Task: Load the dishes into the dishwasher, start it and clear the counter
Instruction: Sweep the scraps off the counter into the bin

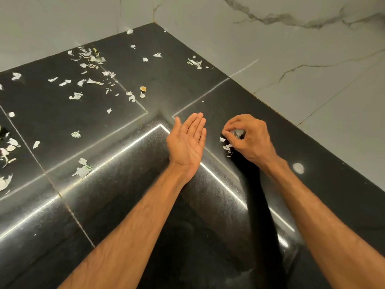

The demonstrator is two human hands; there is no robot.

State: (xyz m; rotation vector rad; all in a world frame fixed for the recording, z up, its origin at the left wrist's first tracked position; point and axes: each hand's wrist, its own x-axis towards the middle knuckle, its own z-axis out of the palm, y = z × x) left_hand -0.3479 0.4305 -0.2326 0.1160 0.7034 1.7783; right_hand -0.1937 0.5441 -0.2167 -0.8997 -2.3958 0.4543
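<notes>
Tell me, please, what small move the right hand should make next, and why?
Probably carry the pinch over and drop it into the left hand, held palm up and empty just beside. The right hand pinches white scraps off the black counter, and the open palm seems ready to collect them.

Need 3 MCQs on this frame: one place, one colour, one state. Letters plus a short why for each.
1. Where do most white scraps lie?
A) on the left part of the counter
B) on the wall
C) in a bowl

2. What colour is the counter?
A) white
B) black
C) brown

3. The left hand is:
A) a fist
B) open, palm up, empty
C) holding a plate

Key:
1 A: the scraps spread across the left side, up toward the corner.
2 B: the surface is glossy black.
3 B: its fingers are straight, while the right hand pinches scraps.
</notes>
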